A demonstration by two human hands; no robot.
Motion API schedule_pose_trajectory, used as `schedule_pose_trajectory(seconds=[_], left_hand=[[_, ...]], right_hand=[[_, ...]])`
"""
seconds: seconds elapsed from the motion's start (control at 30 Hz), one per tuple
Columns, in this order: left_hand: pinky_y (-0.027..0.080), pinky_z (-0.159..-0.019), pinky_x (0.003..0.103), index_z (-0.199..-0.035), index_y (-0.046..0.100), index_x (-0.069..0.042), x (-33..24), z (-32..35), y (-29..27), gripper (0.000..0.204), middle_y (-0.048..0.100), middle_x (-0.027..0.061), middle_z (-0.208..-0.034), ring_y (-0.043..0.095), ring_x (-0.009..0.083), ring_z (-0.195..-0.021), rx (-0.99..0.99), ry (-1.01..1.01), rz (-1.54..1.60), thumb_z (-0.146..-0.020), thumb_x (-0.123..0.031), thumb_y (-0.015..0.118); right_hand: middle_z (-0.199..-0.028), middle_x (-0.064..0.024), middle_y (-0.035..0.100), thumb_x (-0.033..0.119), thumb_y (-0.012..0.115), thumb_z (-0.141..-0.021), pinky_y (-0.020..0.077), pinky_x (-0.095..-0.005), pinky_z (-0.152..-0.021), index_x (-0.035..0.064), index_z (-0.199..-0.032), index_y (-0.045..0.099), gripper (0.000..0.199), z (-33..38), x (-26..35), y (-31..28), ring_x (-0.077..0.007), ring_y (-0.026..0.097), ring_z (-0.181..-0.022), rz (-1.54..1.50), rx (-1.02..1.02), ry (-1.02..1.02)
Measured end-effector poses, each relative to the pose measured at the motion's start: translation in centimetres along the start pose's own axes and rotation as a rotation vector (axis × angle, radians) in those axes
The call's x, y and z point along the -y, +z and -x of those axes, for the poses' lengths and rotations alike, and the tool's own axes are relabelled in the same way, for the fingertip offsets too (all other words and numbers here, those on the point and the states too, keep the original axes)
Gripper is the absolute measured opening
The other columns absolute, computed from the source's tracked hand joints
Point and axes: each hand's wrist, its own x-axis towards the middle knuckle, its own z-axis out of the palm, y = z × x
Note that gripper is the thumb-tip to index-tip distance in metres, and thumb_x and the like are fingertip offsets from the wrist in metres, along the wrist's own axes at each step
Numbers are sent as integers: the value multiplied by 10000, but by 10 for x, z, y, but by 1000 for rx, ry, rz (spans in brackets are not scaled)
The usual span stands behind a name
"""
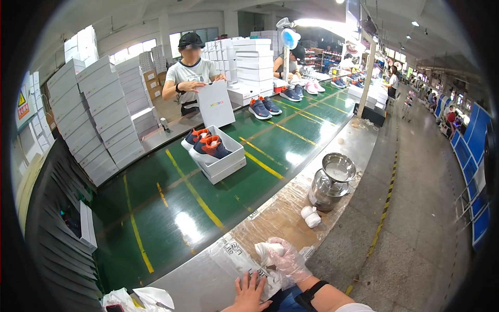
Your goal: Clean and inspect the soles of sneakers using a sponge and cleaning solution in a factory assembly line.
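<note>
right hand gloved, closed round white wad | left hand flat, empty, just beside

Bright overhead lamps and far windows light the hall evenly. Glare patches shine on the green belt. Shadows stay soft. Edges bend and darken into a black fisheye rim; distant figures blur.

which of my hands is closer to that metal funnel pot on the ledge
Right. The gloved right hand clutches a white wad below the metal funnel pot; the bare left hand lies flat lower down, farther off.
</note>
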Motion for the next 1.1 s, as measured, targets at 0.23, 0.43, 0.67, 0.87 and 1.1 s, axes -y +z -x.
schedule_pose_trajectory(seconds=[0.23,0.43,0.67,0.87,1.1], left_hand=[[125,-1070,648,-1451,254,-40,2,0,5,984,176,253,-1500,123,469,-1381,-44,18,-18,-681,-397,752],[124,-1072,648,-1454,251,-43,2,1,5,991,181,258,-1497,134,466,-1380,-30,2,-20,-677,-400,753],[127,-1076,641,-1456,249,-46,0,0,2,990,185,254,-1496,132,465,-1380,-21,-1,-22,-679,-392,754],[125,-1078,639,-1457,246,-45,1,-1,4,995,187,258,-1494,133,463,-1381,-14,4,-34,-677,-388,759],[134,-1072,638,-1456,249,-44,0,0,3,995,201,260,-1487,139,461,-1379,-25,5,-35,-676,-389,762]], right_hand=[[-1071,-58,588,141,659,-885,482,-251,-820,9,-1184,533,350,-1,2,0,-108,559,-953,16,0,-34],[-1084,-55,585,130,655,-888,480,-241,-826,15,-1176,537,332,-3,-10,-3,-104,555,-965,55,4,-4],[-1081,-57,586,131,652,-889,481,-240,-824,18,-1185,533,339,-3,-7,-3,-108,558,-963,50,0,30],[-1081,-63,590,139,648,-891,480,-254,-832,17,-1182,540,334,-2,0,-2,-117,559,-968,97,-8,1],[-1085,-63,590,138,648,-890,477,-260,-843,16,-1183,544,334,0,5,-1,-119,559,-975,99,-17,-19]])
